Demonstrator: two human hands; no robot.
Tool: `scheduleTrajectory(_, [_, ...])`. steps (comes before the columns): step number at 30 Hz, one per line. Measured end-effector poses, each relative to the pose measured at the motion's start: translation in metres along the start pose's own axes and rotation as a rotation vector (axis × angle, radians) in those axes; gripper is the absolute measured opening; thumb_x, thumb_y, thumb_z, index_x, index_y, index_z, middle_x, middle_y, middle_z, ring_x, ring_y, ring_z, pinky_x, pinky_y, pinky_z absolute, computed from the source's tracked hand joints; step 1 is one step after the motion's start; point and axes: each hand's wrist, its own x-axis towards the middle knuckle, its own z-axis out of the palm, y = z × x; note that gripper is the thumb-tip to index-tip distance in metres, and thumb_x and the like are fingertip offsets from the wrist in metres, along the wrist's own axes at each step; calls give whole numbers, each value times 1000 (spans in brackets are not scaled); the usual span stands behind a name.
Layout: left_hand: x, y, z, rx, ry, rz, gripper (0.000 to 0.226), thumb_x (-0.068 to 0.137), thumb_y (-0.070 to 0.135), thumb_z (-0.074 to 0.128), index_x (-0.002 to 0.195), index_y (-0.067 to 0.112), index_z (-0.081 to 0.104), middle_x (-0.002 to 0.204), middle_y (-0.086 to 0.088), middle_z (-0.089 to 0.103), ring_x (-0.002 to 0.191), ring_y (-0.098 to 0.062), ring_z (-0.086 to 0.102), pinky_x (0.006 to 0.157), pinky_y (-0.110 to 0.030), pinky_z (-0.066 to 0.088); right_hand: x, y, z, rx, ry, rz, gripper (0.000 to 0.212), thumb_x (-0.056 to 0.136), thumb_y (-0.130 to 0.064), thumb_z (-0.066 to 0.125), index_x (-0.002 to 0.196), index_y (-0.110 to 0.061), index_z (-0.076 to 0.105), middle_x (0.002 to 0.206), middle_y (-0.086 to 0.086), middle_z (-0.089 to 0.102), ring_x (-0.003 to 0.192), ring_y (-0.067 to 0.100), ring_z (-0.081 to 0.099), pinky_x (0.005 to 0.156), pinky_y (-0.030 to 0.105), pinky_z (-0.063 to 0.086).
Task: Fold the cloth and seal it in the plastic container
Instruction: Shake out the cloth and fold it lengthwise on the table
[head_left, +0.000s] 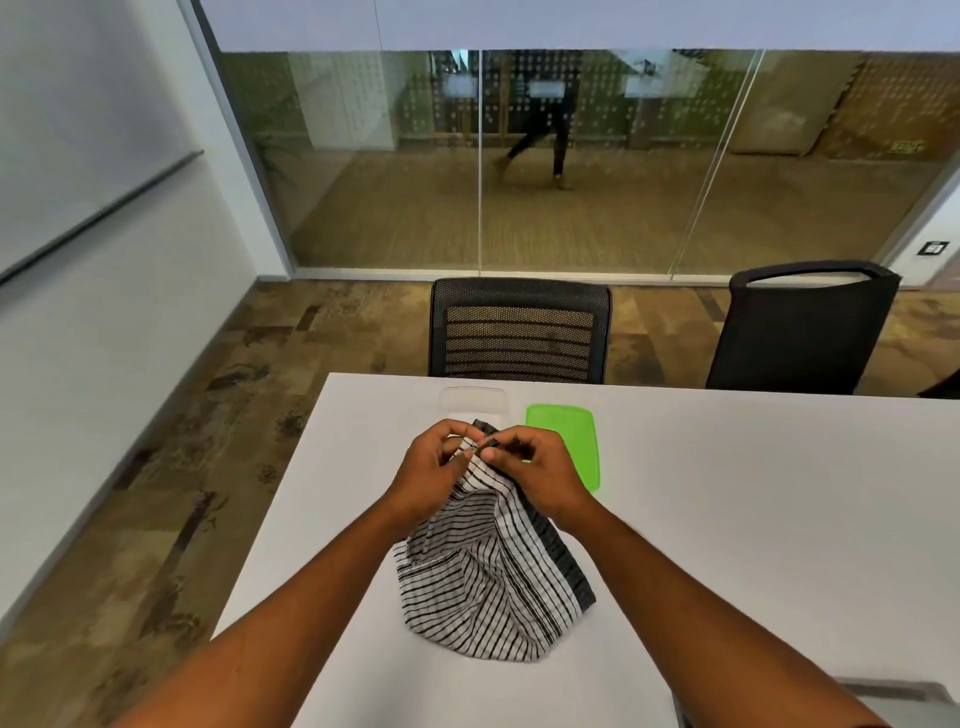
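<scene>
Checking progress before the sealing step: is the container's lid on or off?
Off. The green lid lies flat on the table, beside the clear container, not on it.

White table (727, 519), striped cloth (493, 587), green lid (571, 431), seemingly clear container (472, 399) behind

White table (727, 519) in the foreground, its far edge facing two black office chairs: a mesh-backed chair (519, 332) pushed close to the table edge and a solid-backed chair (802, 332) to its right. Patterned brown carpet (171, 467) covers the floor. A white wall (104, 260) with a grey horizontal rail (98, 213) stands at left. Behind the chairs, a glass partition (597, 166) shows the legs of a person walking (540, 140) beyond it. A wall switch (933, 248) sits at far right.
</scene>
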Motion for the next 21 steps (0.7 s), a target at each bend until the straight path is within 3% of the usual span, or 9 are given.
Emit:
scheduleTrajectory(2, [0, -2, 2, -21, -10, -4, 32, 100, -3, 53, 126, 16, 55, 102, -16, 78, 83, -37, 61, 78, -49, 46, -1, 3, 1, 38, 100, 32, 25, 74, -6, 89, 85, -25, 77, 80, -3, 76, 75, 10, 67, 77, 32, 58])
scheduleTrajectory(4, [0, -2, 3, -17, -17, -30, 48, 100, -2, 54, 140, 22, 48, 105, -13, 78, 92, -52, 65, 85, -60, 53, -2, 6, 0, 47, 198, 59, 25, 71, -7, 92, 80, -24, 75, 76, -3, 75, 72, 11, 67, 75, 30, 59])
scheduleTrajectory(6, [1, -3, 3, -13, -34, -53, 51, 100, -2, 55, 145, 20, 47, 108, -9, 79, 104, -43, 70, 94, -55, 54, -1, 8, -2, 3, 244, 50, 21, 76, -8, 89, 77, -25, 76, 77, -1, 77, 74, 12, 71, 79, 33, 61])
scheduleTrajectory(10, [3, -4, 5, -4, -68, -48, 35, 101, -1, 52, 132, 11, 63, 113, -4, 78, 110, -21, 72, 97, -36, 57, 0, 7, -3, -122, 274, 4, 14, 84, -12, 82, 81, -25, 77, 81, -5, 78, 81, 8, 72, 80, 25, 58])
scheduleTrajectory(15, [2, -3, 14, -52, -86, -76, 31, 102, 7, 52, 117, 29, 69, 108, 4, 79, 103, -9, 74, 87, -21, 57, -1, 5, -3, -150, 300, 2, 11, 87, -11, 79, 84, -22, 77, 85, -6, 77, 83, 8, 72, 81, 23, 59])
scheduleTrajectory(21, [1, -5, 16, -26, -87, -25, 22, 100, 22, 60, 120, 17, 69, 110, -1, 78, 109, -14, 72, 102, -35, 53, 0, 9, -1, -132, 325, 29, 4, 92, -12, 74, 92, -12, 78, 87, -3, 77, 82, 7, 72, 79, 20, 58])
